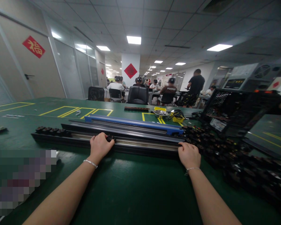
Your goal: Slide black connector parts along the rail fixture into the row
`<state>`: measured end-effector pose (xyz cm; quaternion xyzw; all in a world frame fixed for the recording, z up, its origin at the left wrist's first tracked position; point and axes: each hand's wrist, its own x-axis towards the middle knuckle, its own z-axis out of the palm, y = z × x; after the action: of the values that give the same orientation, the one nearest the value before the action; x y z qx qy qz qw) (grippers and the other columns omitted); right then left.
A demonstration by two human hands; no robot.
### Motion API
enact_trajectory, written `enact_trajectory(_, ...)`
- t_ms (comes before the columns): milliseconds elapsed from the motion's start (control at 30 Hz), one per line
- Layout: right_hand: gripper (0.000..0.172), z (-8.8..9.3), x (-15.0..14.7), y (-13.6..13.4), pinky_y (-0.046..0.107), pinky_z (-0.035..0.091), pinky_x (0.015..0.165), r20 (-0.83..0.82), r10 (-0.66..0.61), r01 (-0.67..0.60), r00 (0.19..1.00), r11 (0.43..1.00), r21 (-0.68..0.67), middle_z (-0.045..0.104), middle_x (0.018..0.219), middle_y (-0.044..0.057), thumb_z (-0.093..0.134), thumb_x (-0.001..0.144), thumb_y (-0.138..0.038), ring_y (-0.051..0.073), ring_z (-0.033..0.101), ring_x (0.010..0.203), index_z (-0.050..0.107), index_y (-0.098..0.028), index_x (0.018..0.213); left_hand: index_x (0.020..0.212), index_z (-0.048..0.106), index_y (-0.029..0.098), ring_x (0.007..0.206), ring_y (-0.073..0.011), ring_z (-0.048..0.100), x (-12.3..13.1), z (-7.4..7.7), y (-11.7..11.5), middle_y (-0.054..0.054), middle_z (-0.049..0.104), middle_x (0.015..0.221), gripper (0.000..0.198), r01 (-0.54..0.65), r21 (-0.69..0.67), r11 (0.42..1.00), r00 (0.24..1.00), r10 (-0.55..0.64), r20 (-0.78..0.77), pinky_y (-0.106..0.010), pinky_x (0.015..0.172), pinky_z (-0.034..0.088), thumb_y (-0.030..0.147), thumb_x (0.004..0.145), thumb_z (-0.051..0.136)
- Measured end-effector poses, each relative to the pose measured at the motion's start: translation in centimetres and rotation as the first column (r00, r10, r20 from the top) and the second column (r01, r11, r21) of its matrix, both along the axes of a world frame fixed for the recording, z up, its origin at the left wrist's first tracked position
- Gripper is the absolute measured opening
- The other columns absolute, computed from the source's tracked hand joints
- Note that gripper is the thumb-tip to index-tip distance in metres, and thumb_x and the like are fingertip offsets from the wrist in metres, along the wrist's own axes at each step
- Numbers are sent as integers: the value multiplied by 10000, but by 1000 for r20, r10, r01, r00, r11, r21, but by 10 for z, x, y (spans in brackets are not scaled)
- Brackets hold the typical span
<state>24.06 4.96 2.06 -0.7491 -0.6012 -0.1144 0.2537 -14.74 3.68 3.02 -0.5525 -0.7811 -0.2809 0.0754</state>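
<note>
A long black rail (142,147) with a metallic inner channel lies across the green table in front of me. Several small black parts (51,130) sit in a row at its left end. My left hand (100,146) is closed over the middle of the channel, its fingers on another small black part (110,137). At the rail's right end, my right hand (190,155) grips the edge, fingers mostly hidden behind it. Just behind are a second black rail (131,133) and a blue rail (131,122).
A large heap of small black parts (243,162) spreads along the right. Beyond it stands an opened black computer case (236,109). A metal bowl (160,113) and a dark strip (136,109) lie farther back on the table (121,193). People sit in the background.
</note>
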Motion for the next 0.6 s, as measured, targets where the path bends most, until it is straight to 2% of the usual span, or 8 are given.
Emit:
enact_trajectory(200, 359, -3, 2, 3, 376, 435, 842, 12, 9, -9, 1000, 999, 31, 638, 1126, 27, 400, 803, -208, 227, 467, 1053, 687, -248, 1016, 848, 541, 186, 946, -266, 584, 0, -4, 0, -83, 647, 896, 336, 28, 20, 999, 999, -27, -39, -485, 1014, 254, 486, 706, 486)
enact_trajectory(600, 350, -5, 3, 3, 366, 431, 833, 21, 3, -4, 1000, 999, 47, 641, 1124, 14, 409, 807, -206, 220, 469, 1054, 686, -258, 1014, 845, 500, 190, 932, -264, 574, 1, -8, -2, -82, 624, 896, 304, 70, 41, 997, 991, -64, -114, -544, 1006, 257, 474, 742, 461)
